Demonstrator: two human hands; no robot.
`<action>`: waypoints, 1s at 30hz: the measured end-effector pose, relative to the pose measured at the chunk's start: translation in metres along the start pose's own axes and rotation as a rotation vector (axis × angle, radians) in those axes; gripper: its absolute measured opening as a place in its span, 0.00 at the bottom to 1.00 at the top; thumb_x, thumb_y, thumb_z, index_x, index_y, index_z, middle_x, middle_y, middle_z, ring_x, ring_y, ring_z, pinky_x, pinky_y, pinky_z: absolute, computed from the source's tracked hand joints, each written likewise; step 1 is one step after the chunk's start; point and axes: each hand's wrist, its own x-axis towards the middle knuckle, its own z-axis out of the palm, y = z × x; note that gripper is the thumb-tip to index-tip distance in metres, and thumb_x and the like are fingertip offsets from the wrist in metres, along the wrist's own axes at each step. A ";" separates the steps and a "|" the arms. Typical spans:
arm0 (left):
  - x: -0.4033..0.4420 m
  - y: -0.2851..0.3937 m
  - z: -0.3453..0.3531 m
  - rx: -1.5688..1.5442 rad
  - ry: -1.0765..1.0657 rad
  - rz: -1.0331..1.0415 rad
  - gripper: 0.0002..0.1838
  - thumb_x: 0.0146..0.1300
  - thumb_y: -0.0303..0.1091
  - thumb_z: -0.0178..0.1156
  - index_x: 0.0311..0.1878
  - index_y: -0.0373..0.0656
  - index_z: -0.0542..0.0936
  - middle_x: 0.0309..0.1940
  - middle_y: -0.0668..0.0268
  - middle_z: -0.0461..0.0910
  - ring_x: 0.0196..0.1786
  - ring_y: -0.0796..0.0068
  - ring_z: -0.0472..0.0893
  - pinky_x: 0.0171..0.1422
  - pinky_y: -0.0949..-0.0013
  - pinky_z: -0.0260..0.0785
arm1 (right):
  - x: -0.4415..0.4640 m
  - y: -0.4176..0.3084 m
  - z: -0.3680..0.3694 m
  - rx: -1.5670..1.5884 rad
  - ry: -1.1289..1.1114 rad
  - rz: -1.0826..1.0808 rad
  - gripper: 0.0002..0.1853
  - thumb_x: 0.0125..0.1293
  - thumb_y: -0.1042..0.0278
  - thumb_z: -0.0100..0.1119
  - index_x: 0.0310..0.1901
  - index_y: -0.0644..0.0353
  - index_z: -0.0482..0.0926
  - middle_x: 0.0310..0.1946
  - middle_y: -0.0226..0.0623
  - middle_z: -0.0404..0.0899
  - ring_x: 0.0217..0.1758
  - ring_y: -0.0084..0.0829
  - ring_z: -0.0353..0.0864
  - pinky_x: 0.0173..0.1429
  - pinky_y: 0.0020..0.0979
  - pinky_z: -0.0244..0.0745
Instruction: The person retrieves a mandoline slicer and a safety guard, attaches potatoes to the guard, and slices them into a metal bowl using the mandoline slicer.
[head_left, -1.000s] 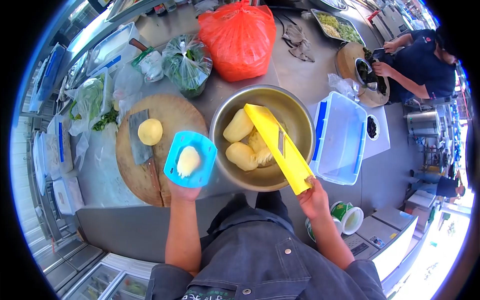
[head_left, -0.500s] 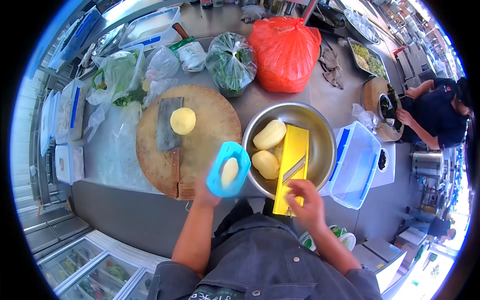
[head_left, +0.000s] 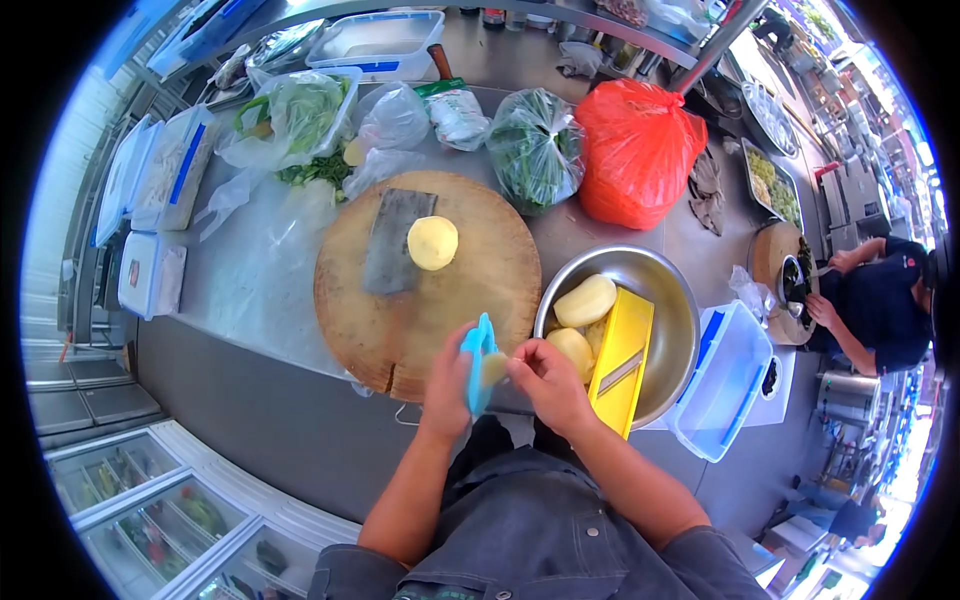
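Note:
My left hand [head_left: 446, 395] is closed around a blue slicer hand guard [head_left: 478, 368], now turned edge-on. At the guard's right side is a thin piece of peeled potato [head_left: 494, 369], pinched by the thumb and fingertips of my right hand [head_left: 553, 388]. Beside my right hand stands a steel bowl [head_left: 683, 300] with peeled potatoes [head_left: 585, 301] in it. A yellow mandoline slicer [head_left: 622, 375] leans in the bowl, its lower end over the near rim. On the round chopping board [head_left: 480, 215], a cut peeled potato [head_left: 432, 243] rests on a cleaver's blade [head_left: 390, 250].
Behind the board are a bag of greens [head_left: 537, 150] and a red plastic bag [head_left: 640, 150]. A clear plastic box [head_left: 725, 385] stands right of the bowl. Another person [head_left: 880, 300] works at the far right. Bagged vegetables [head_left: 290, 120] lie at the back left.
My right hand has left the mandoline and come to the potato piece at the guard. The guard has turned from facing up to edge-on. The camera view has shifted.

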 end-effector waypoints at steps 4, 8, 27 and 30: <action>-0.001 -0.005 -0.014 -0.238 0.054 -0.131 0.27 0.77 0.45 0.48 0.72 0.38 0.67 0.60 0.61 0.76 0.62 0.71 0.76 0.69 0.66 0.67 | 0.013 0.000 0.017 0.041 -0.066 -0.079 0.11 0.70 0.70 0.66 0.47 0.63 0.75 0.36 0.26 0.77 0.38 0.16 0.75 0.45 0.22 0.74; -0.003 -0.007 -0.022 -0.296 0.034 -0.119 0.27 0.77 0.45 0.49 0.71 0.40 0.68 0.59 0.62 0.77 0.61 0.71 0.77 0.68 0.66 0.68 | 0.022 -0.003 0.028 -0.092 -0.090 -0.013 0.12 0.68 0.68 0.68 0.45 0.62 0.76 0.34 0.25 0.77 0.38 0.15 0.76 0.44 0.22 0.75; -0.027 -0.013 -0.079 -0.311 0.383 -0.073 0.27 0.78 0.49 0.47 0.67 0.37 0.71 0.55 0.62 0.79 0.57 0.70 0.79 0.63 0.64 0.73 | 0.158 -0.080 0.076 -0.003 -0.005 -0.211 0.36 0.65 0.60 0.70 0.70 0.64 0.67 0.64 0.46 0.72 0.62 0.35 0.76 0.64 0.35 0.73; -0.041 -0.014 -0.087 -0.309 0.399 -0.068 0.26 0.78 0.49 0.47 0.67 0.37 0.71 0.55 0.62 0.79 0.57 0.69 0.80 0.62 0.64 0.73 | 0.184 -0.042 0.072 -0.859 0.220 -0.638 0.43 0.56 0.57 0.76 0.72 0.57 0.64 0.68 0.50 0.66 0.71 0.44 0.68 0.68 0.41 0.70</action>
